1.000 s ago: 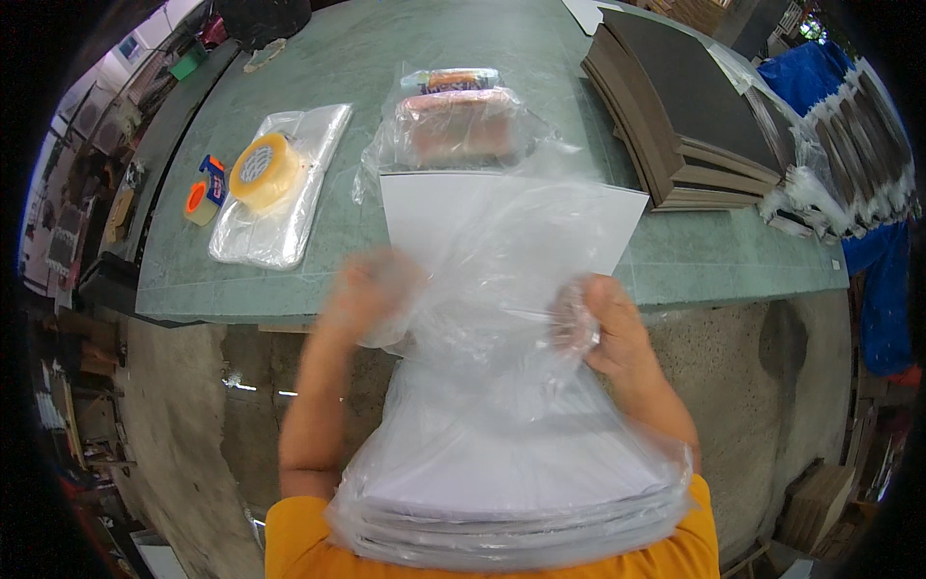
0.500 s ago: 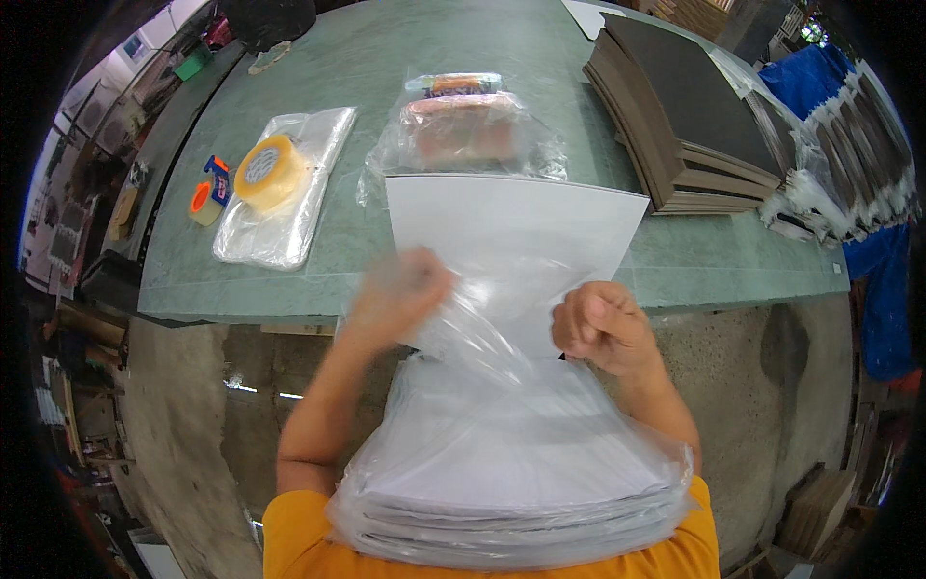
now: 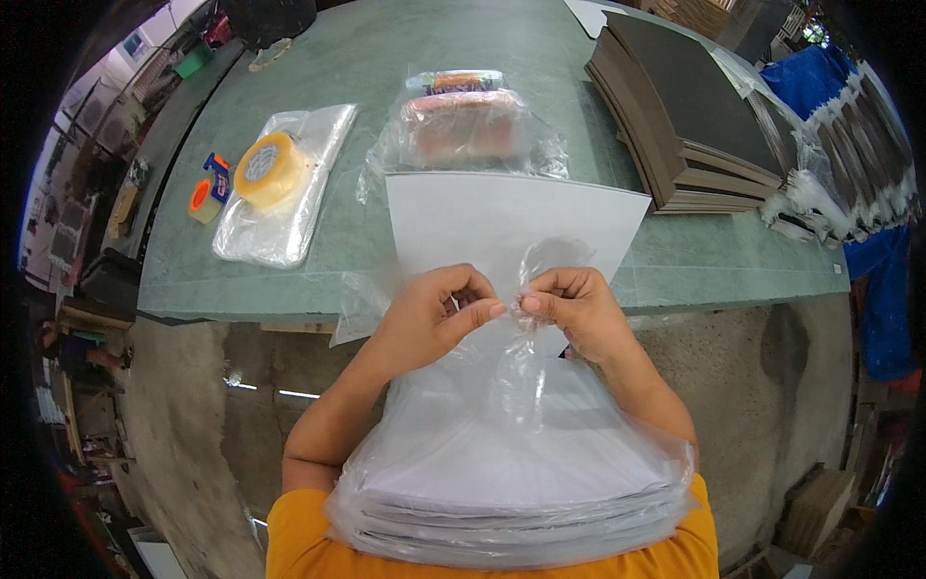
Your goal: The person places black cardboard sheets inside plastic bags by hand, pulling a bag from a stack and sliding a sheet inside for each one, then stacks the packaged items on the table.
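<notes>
A stack of white sheets in clear plastic bags (image 3: pixel 502 463) lies against my front, with a white board (image 3: pixel 511 207) beyond it reaching over the table's edge. My right hand (image 3: pixel 579 307) pinches a gathered part of clear plastic film (image 3: pixel 526 372) between thumb and fingers; the film's loose end rises above the hand in front of the board. Close by on the left, my left hand (image 3: pixel 439 314) is closed in a pinch. Its fingertips point toward the gathered film, and what they hold is too small to make out.
On the green table (image 3: pixel 338 58) a yellowish tape roll (image 3: pixel 270 169) rests on folded clear plastic (image 3: pixel 289 232), beside a tape dispenser (image 3: pixel 207 191). Plastic-wrapped packs (image 3: pixel 463 125) lie behind the board. Stacked dark boards (image 3: pixel 685 96) stand to the right.
My left hand has moved right and come close to my right hand, which has shifted slightly left. The film, spread slantwise before, is now gathered at the right fingertips.
</notes>
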`<state>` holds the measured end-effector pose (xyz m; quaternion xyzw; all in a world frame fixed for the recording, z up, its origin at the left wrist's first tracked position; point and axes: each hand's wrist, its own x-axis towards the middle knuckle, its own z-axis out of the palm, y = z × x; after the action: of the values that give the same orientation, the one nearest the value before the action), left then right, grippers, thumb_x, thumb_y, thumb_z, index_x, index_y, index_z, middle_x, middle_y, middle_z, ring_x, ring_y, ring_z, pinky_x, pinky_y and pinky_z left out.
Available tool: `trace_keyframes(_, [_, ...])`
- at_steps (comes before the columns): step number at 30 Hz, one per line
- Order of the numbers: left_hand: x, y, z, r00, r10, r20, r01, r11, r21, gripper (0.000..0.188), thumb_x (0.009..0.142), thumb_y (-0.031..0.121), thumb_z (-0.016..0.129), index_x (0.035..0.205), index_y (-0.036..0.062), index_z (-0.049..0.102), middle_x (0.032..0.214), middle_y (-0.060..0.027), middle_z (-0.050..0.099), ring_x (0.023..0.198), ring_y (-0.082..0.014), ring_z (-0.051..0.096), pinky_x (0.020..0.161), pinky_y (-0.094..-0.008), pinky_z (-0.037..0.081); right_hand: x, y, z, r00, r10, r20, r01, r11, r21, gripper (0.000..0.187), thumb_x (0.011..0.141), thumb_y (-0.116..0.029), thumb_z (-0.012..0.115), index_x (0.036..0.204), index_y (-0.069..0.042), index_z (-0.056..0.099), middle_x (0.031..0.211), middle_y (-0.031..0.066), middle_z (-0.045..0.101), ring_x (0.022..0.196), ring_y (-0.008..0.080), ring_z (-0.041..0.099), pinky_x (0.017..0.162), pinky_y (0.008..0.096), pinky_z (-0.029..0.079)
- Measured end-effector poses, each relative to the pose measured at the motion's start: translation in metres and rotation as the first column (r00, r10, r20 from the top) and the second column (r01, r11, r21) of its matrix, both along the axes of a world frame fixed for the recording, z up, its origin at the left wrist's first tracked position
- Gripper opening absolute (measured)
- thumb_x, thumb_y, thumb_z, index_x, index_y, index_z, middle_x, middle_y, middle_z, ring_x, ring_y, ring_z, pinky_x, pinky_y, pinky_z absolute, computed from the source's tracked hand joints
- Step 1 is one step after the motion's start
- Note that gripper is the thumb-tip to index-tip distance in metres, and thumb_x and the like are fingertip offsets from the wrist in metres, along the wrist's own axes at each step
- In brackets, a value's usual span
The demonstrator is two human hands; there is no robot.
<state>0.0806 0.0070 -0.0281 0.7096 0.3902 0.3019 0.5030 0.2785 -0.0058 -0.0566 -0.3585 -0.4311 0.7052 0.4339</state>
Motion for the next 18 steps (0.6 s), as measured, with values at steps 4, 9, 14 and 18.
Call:
trace_keyframes(4, [0.013,-0.002,-0.021,0.991,0.045,0.123,-0.039,0.998,-0.051,0.017,0.074,0.015,0.064,0.077,0.0014,0.056,0.062,-0.0007,0.052,0.056,-0.0055,0.045,0.049,-0.0191,0.036,-0.014,-0.006,0.008,0.967,-0.110,-0.231,0.081,0.988,-0.132,0.015,0.076,-0.013,0.063,0.079,0.001,0.058,0.071,0.0026,0.057,0.063,0.0077,0.051,0.057,0.0221,0.042])
trace_keyframes(9, [0.002,0.005,-0.016,0.995,0.051,0.088,-0.036,0.987,-0.159,0.018,0.074,0.015,0.064,0.071,0.0014,0.053,0.056,0.0010,0.048,0.051,-0.0050,0.040,0.046,-0.0199,0.033,0.000,-0.014,-0.003,0.929,0.212,0.302,-0.228,0.974,0.016,0.014,0.073,-0.007,0.065,0.081,0.000,0.056,0.074,0.0031,0.057,0.066,0.0077,0.053,0.059,0.0217,0.043])
trace_keyframes(14, [0.003,-0.001,-0.007,0.993,-0.102,-0.061,0.096,0.991,-0.092,0.020,0.074,0.015,0.064,0.067,0.0006,0.052,0.053,0.0011,0.046,0.048,-0.0049,0.037,0.044,-0.0214,0.032,0.002,-0.009,0.006,0.937,-0.048,0.345,-0.017,0.983,0.184,0.019,0.074,-0.007,0.063,0.089,0.004,0.057,0.077,0.0058,0.059,0.068,0.0091,0.054,0.061,0.0227,0.044])
trace_keyframes(18, [-0.002,-0.002,-0.006,0.991,-0.094,-0.096,0.090,0.995,-0.037,0.020,0.074,0.014,0.064,0.067,0.0001,0.052,0.053,0.0002,0.046,0.048,-0.0051,0.038,0.044,-0.0211,0.032,0.011,0.005,0.015,0.978,-0.193,0.079,0.189,0.981,0.049,0.024,0.074,-0.011,0.063,0.090,0.005,0.057,0.076,0.0067,0.060,0.069,0.0092,0.056,0.061,0.0225,0.045])
